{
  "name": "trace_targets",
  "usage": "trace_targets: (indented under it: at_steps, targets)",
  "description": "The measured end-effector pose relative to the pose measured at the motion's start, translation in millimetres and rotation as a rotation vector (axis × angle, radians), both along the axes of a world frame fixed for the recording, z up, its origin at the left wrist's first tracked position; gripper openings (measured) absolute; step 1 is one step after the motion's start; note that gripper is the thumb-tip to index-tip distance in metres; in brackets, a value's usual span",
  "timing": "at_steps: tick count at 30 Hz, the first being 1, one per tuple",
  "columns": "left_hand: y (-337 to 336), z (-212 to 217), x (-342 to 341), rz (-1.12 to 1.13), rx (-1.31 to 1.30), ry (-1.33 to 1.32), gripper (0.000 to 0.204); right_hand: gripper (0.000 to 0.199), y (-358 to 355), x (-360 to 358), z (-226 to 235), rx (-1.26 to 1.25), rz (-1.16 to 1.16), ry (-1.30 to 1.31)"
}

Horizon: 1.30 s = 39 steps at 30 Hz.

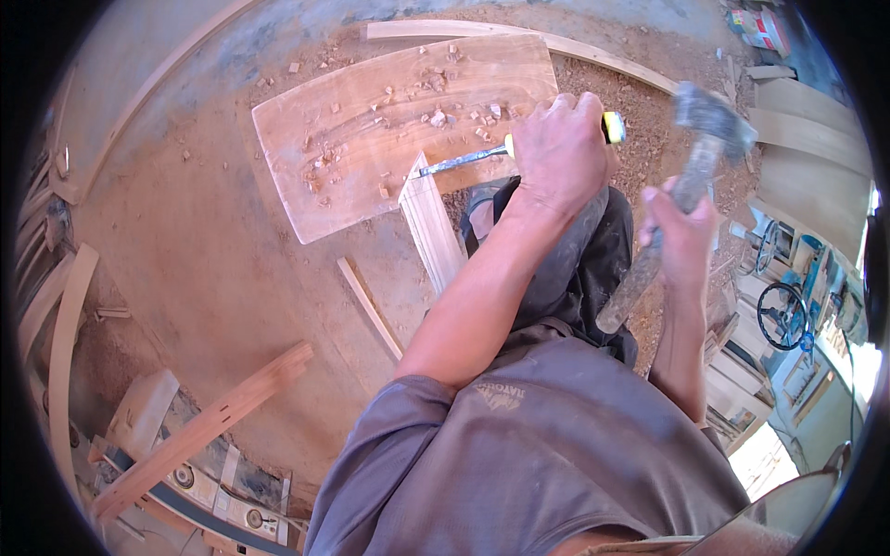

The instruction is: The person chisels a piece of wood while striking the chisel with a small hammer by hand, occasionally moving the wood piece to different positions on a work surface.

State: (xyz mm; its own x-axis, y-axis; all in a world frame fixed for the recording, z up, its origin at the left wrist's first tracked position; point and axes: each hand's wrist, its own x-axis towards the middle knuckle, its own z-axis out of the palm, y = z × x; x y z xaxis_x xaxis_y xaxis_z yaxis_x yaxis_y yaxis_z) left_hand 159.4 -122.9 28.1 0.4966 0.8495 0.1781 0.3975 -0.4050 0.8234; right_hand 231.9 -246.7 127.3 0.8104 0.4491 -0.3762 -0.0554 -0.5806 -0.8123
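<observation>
My left hand [567, 148] is closed round the yellow handle of a chisel [468, 159]. The blade points left, and its tip meets the end of a pale wooden piece [431, 227]. That piece lies with its far end at the near edge of a broad wooden board [371, 120], strewn with chips. To the right, my right hand [683, 232] grips the wooden handle of a hammer [697, 167]. The hammer's grey metal head is raised beyond that hand, apart from the chisel's butt end. Motion slightly blurs the hammer.
A long curved strip of wood [519, 37] lies behind the board. On the floor at left are a thin stick [371, 308] and a reddish beam [209, 426]. Machinery with a black handwheel [783, 315] stands at right, and a bucket [766, 32] is far right.
</observation>
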Motion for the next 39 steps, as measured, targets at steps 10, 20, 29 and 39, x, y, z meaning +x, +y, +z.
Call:
trace_targets:
  at_steps: [10, 20, 29, 39]
  targets:
    - [-3, -4, -3, 0.018, 0.019, 0.014, 0.009, 0.023, -2, -1, -1, -0.222, 0.132, 0.037]
    - [0, 17, -63, 0.036, 0.008, -0.143, 0.014, 0.022, -18, -26, -8, -0.210, 0.178, 0.178]
    - [-6, 34, -49, -0.007, 0.019, -0.236, 0.012, 0.020, -49, -16, 11, -0.205, 0.086, 0.064]
    - [14, 32, -44, 0.057, -0.006, -0.248, 0.016, 0.019, -39, -23, 27, 0.150, -0.022, -0.140]
